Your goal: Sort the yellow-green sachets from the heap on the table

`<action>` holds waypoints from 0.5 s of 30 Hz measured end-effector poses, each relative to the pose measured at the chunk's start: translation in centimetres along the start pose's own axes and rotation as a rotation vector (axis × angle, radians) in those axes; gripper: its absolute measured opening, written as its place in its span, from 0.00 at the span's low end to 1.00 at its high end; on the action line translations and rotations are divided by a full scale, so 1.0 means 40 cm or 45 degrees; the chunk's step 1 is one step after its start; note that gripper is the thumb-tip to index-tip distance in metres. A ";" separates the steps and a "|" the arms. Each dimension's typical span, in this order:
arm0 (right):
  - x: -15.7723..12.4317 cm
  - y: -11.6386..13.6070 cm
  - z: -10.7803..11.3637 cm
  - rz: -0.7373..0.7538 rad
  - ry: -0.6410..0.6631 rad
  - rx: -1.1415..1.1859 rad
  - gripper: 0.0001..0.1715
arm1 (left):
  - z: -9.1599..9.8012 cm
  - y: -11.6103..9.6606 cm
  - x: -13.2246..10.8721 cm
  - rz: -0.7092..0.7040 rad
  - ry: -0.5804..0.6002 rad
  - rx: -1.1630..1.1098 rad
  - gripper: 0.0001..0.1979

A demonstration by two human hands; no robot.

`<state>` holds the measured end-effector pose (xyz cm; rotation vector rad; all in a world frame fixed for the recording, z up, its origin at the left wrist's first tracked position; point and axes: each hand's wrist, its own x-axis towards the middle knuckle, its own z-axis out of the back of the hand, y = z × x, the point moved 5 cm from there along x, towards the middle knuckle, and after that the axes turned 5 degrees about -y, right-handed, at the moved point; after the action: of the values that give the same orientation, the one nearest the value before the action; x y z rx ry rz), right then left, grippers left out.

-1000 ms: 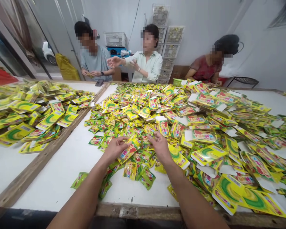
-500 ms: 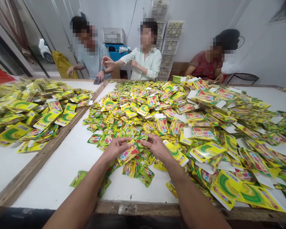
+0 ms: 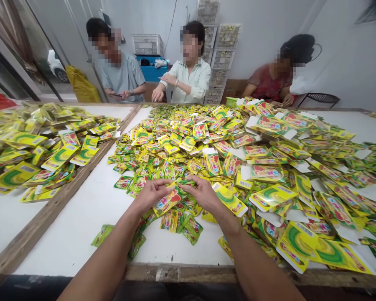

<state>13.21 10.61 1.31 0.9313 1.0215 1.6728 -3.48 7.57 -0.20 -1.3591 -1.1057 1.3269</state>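
My left hand (image 3: 153,195) grips a yellow and green box (image 3: 168,201) by its upper left part, thumb on top. Beside it, my right hand (image 3: 202,192) pinches a small green packet (image 3: 187,182) at the upper right end of the box. Whether the packet is partly inside the box is too small to tell. Under and behind both hands spreads a pile of small green packets (image 3: 144,173). Loose packets (image 3: 192,229) lie just below the box on the white table (image 3: 90,217). Another box (image 3: 228,200) lies right of my right hand.
Many boxes (image 3: 269,173) are heaped on the right. More boxes (image 3: 19,140) lie left of a wooden strip (image 3: 65,190). Three people sit across the table. Stacked crates (image 3: 217,62) stand at the wall; a wooden edge (image 3: 207,274) borders the near side.
My right hand has moved slightly left with the packet, closer to the box. Across the table, the middle person's outstretched arm has lowered, and the left person now holds the phone.
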 end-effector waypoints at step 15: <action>0.000 0.022 0.016 0.282 0.169 -0.495 0.08 | -0.013 0.003 -0.005 -0.006 0.182 0.099 0.22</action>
<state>13.52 10.55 2.37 0.7006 0.6575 2.0492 -2.98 7.36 -0.27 -1.3709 -0.9504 1.2365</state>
